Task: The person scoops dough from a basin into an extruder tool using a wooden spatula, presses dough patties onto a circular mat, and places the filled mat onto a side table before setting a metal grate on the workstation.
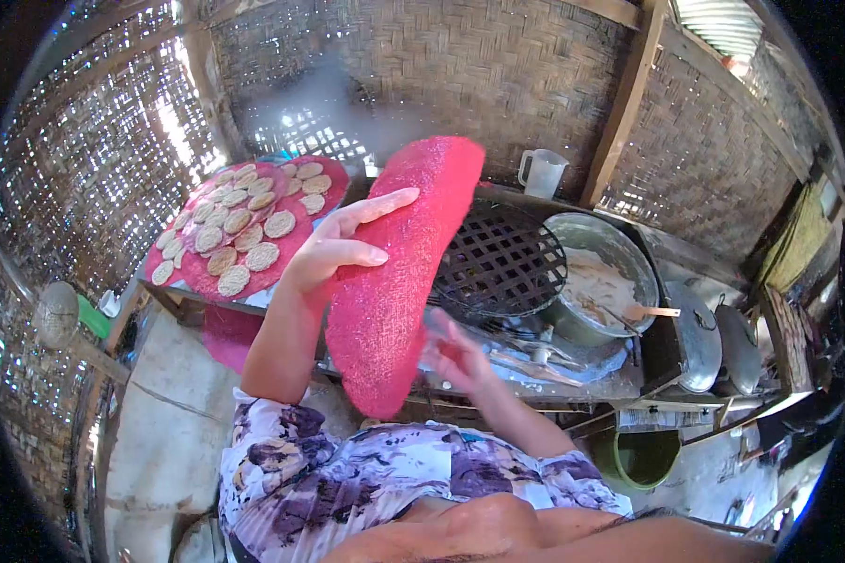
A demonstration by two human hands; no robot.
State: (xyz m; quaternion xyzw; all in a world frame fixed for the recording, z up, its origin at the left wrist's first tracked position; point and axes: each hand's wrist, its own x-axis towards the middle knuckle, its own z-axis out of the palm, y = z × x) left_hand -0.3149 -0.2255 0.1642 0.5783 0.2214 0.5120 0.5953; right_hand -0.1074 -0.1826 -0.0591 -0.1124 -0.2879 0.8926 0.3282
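My left hand (333, 246) holds up a red, coarsely woven mat (394, 272), which is tilted and bent along its length. Two whitened digits lie against the mat's face; the other fingers are partly hidden. Close to the mat's lower right edge, my right hand (458, 358) is blurred, with its fingers apart and nothing visible in it. Pale round flat cakes (237, 221) lie on more red mats (197, 272) to the left. Behind the raised mat is a dark lattice rack (507, 258), partly covered by it.
Right of the rack stands a large pot (643, 246) with pale batter-like contents and a wooden-handled utensil (652, 311). A clear jug (542, 174) is by the woven wall. Lidded pots (690, 338) sit farther right, and a green bucket (637, 460) is below the counter.
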